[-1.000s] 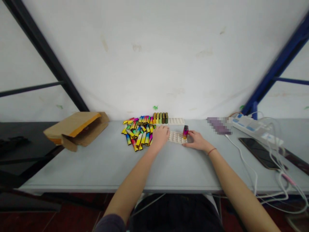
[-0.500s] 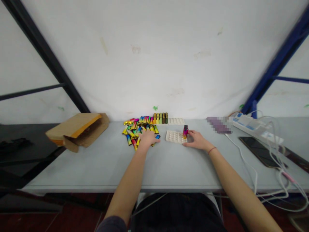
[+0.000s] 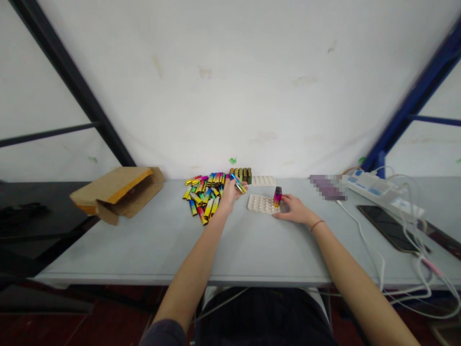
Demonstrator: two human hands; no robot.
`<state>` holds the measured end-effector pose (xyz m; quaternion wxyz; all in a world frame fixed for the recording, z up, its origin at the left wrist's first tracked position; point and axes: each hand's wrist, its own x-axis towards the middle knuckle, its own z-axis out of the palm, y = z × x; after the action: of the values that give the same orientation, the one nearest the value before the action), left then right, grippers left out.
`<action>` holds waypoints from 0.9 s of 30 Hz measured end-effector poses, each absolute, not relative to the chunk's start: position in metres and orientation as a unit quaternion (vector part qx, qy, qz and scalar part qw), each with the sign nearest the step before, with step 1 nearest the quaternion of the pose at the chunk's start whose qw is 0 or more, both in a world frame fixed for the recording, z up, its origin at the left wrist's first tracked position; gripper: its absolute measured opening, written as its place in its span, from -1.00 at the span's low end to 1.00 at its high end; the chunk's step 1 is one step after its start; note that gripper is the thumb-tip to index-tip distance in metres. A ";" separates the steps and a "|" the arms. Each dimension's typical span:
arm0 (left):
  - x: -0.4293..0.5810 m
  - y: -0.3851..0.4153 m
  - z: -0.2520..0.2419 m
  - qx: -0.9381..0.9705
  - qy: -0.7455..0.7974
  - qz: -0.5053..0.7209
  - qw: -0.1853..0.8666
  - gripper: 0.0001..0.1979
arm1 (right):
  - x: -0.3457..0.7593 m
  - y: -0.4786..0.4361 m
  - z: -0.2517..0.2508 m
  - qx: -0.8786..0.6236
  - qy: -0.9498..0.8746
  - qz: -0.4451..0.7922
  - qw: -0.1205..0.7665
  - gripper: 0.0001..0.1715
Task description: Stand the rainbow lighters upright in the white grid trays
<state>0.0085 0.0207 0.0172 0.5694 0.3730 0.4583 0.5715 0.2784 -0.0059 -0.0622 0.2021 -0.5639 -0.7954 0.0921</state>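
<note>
My left hand (image 3: 231, 193) is closed around a shiny blue-and-gold tube (image 3: 238, 184), raised and tilted above the table. To its left lies a loose pile of shiny multicoloured tubes (image 3: 201, 198). A pale tray (image 3: 260, 203) with rows of round hollows lies to the right of that hand. At the tray's right end, a few magenta-and-gold tubes (image 3: 277, 197) stand upright. My right hand (image 3: 294, 210) grips this end, thumb at the front edge and fingers close beside the standing tubes.
Behind, a second pale tray (image 3: 264, 181) bears rows of upright tubes (image 3: 242, 174) at its left. An opened cardboard box (image 3: 115, 192) lies at the left. On the right are a phone (image 3: 391, 228), a power strip (image 3: 382, 192) and tangled white cables (image 3: 419, 269).
My left hand has lifted a blue-and-gold tube from the pile and moved right and up with it. The right hand stays at the tray's end.
</note>
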 end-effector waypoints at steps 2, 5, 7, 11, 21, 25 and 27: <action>0.012 0.015 0.021 0.316 0.431 0.567 0.627 -0.81 | 0.278 -0.006 -0.062 -0.565 -0.795 0.089 0.201 -0.21; 0.016 0.010 0.021 0.314 0.394 0.565 0.654 -0.65 | 0.278 -0.007 -0.060 -0.560 -0.798 0.087 0.204 -0.22; 0.018 0.009 0.017 0.323 0.378 0.570 0.654 -0.62 | 0.277 -0.007 -0.060 -0.562 -0.797 0.089 0.204 -0.21; 0.026 0.008 0.009 0.305 0.388 0.592 0.637 -0.58 | 0.277 -0.008 -0.058 -0.567 -0.793 0.096 0.201 -0.18; 0.031 -0.001 0.005 0.313 0.425 0.521 0.671 -0.40 | 0.279 -0.005 -0.063 -0.556 -0.800 0.091 0.207 -0.21; 0.033 0.001 0.001 0.310 0.437 0.535 0.653 -0.44 | 0.282 -0.003 -0.065 -0.548 -0.805 0.091 0.207 -0.22; 0.033 0.003 -0.001 0.305 0.438 0.552 0.640 -0.46 | 0.283 -0.002 -0.066 -0.547 -0.806 0.090 0.209 -0.22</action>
<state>0.0335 0.0030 -0.0005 0.6404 0.3050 0.4380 0.5522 0.2830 -0.0024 -0.0656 0.2086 -0.5470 -0.8057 0.0903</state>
